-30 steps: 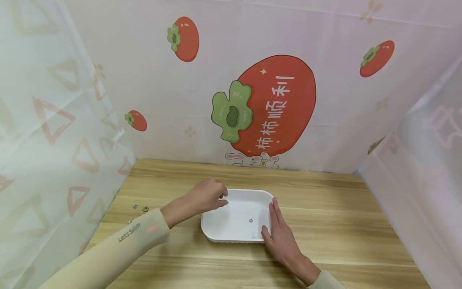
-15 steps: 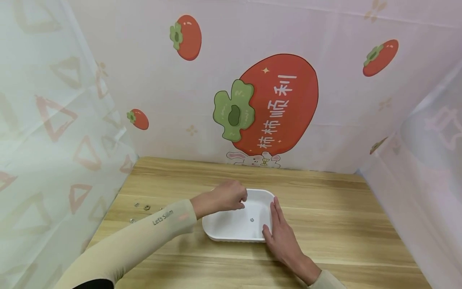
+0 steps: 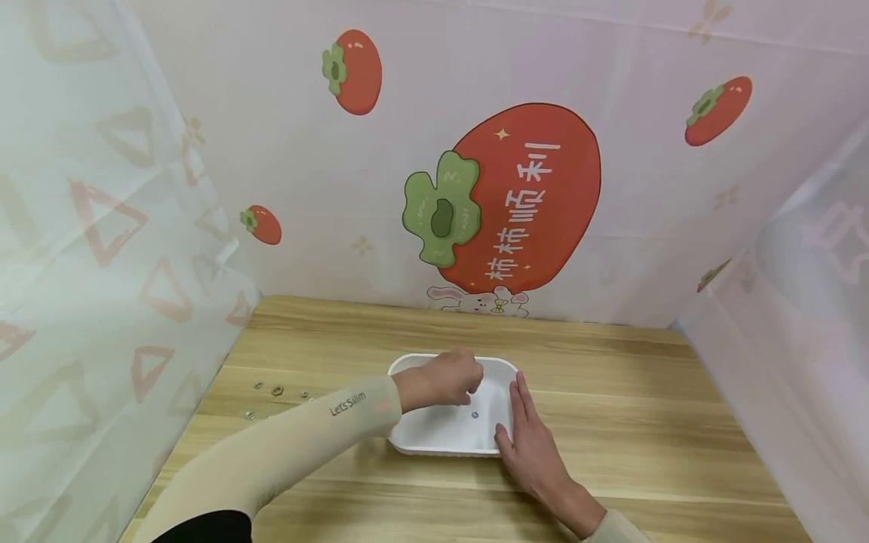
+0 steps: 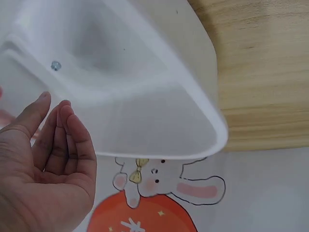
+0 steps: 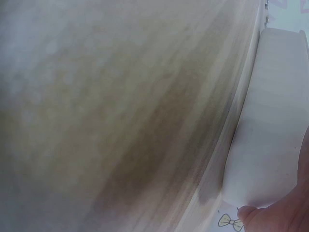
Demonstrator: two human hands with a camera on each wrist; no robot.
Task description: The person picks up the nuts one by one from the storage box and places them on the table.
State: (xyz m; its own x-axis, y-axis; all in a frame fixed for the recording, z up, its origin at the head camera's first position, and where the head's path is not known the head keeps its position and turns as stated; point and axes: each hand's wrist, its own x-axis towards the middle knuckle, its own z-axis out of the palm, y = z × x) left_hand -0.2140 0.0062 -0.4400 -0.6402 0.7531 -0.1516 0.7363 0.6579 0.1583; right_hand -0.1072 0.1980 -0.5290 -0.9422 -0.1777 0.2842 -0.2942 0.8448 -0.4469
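A white tray stands on the wooden table with a small metal nut on its floor. My left hand hangs over the tray, above and a little to the left of the nut. In the left wrist view its fingers are bent toward the thumb, with a gap between the tips and nothing showing in it. Straight fingers of my right hand rest along the tray's right side, and the thumb lies at the near right corner. The right wrist view catches a fingertip at the end of the tray's outer wall.
Several small metal nuts lie on the table's left part, among them a larger nut and one nut nearer to me; the left sleeve passes close by them. Printed cloth walls enclose the table at the back and sides.
My left hand has moved rightward across the tray, from its left end to near the nut. The right hand and the tray have stayed in place.
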